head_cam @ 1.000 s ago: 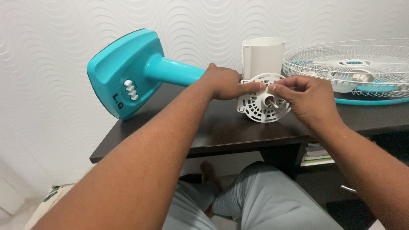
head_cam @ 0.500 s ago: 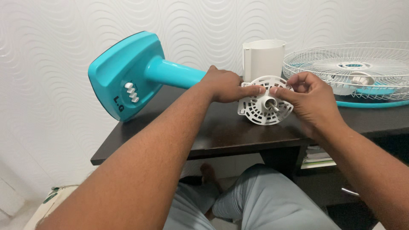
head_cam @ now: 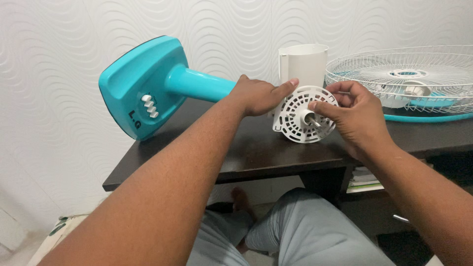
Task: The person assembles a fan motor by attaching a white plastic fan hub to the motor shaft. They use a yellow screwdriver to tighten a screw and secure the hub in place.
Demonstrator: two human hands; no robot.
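A teal fan stand lies on its side on the dark table (head_cam: 256, 152), its square base (head_cam: 140, 86) with white push buttons raised at the left and its neck (head_cam: 199, 84) running right. My left hand (head_cam: 258, 94) grips the motor end of the neck, thumb stretched along the top rim of the white round slotted motor face (head_cam: 298, 120). A short metal shaft (head_cam: 311, 118) sticks out of that face. My right hand (head_cam: 351, 111) pinches the face's right edge beside the shaft.
A white cylindrical motor cover (head_cam: 304, 64) stands upright behind the motor face. A white wire fan guard (head_cam: 404, 79) with a teal rim lies at the table's right. Papers (head_cam: 365, 180) sit on a shelf under the table. My knees are below the table edge.
My left thumb has lifted off the front of the motor face and now lies along its top rim. My right fingers slid slightly down toward the shaft. The motor face tilted a little.
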